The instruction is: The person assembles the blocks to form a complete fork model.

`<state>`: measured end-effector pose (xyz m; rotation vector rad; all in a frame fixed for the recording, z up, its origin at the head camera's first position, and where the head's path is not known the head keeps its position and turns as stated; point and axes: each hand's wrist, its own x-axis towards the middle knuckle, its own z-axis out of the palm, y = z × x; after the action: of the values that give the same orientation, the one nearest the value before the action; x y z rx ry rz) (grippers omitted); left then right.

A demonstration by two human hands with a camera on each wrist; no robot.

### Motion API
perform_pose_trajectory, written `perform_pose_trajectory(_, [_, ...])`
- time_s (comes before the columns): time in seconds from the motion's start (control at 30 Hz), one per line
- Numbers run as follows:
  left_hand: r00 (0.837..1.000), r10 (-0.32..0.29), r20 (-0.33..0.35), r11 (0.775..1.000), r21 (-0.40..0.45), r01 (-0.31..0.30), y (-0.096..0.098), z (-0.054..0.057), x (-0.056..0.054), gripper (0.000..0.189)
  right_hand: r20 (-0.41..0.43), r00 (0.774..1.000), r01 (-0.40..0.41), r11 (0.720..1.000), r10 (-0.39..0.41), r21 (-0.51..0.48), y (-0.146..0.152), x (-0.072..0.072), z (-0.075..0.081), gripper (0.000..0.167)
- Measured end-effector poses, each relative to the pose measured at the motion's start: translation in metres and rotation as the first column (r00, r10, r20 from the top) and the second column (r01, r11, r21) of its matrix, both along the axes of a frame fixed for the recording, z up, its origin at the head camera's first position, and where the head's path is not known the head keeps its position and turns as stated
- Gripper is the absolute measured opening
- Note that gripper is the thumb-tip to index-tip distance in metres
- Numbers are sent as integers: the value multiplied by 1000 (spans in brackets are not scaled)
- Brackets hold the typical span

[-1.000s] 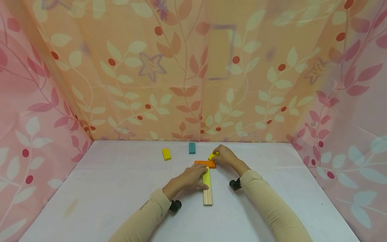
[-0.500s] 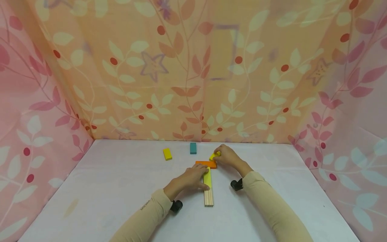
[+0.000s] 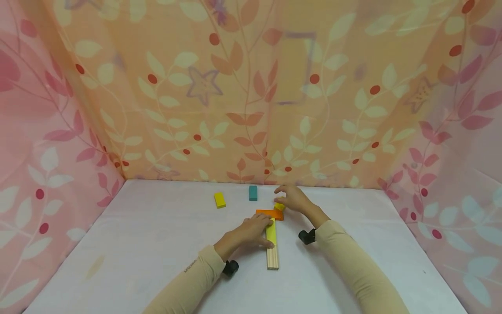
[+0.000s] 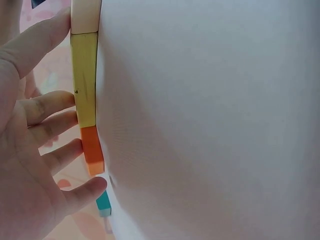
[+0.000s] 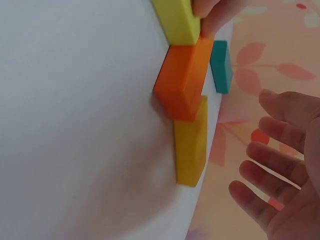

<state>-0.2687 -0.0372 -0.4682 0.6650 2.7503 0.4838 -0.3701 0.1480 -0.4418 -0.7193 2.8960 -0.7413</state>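
Observation:
In the head view, a plain wooden block (image 3: pixel 272 260) and a pale yellow block (image 3: pixel 271 235) lie end to end, with an orange block (image 3: pixel 279 215) crosswise at their far end. My left hand (image 3: pixel 251 231) rests along this row; its thumb and fingertips touch the blocks in the left wrist view, fingers spread. A deeper yellow block (image 5: pixel 190 150) lies at the orange block's right end. Above it my right hand (image 3: pixel 296 199) hovers, fingers apart and holding nothing; the right wrist view shows a gap between fingertips and block.
A teal block (image 3: pixel 252 193) lies near the table's back edge, and another yellow block (image 3: pixel 220 200) is to its left. White cloth (image 3: pixel 149 244) covers the table. Patterned curtains (image 3: pixel 157 109) stand at the back and both sides.
My right hand has let go of the deeper yellow block beside the orange one; its fingers have spread and lifted off. My left hand stays on the row.

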Motion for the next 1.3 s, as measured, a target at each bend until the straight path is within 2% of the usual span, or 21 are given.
perform_pose_trajectory(0.13, [1000,8,2,1000,-5,-8,0,-2,-1,73,5,1000,-20,1000,20,11,-10,-3,1,35])
perform_pose_trajectory(0.37, [1000,3,3,1000,-7,-3,-1,-2,-1,75,76,997,-10,1000,8,28,-20,-14,-7,37])
perform_pose_trajectory(0.57, [1000,6,7,1000,-10,-6,-1,0,0,74,63,994,-90,996,88,22,-32,-23,-8,36])
perform_pose_trajectory(0.67, [1000,6,10,1000,-7,-6,-1,1,1,73,44,992,-122,991,120,48,-38,-25,-8,36])
perform_pose_trajectory(1.17, [1000,-2,14,1000,22,2,-1,1,2,74,61,982,-188,972,181,142,-61,-31,-11,43])
perform_pose_trajectory(1.3, [1000,-9,5,999,31,9,-2,0,1,75,91,982,-177,970,164,164,-65,-28,-11,47])
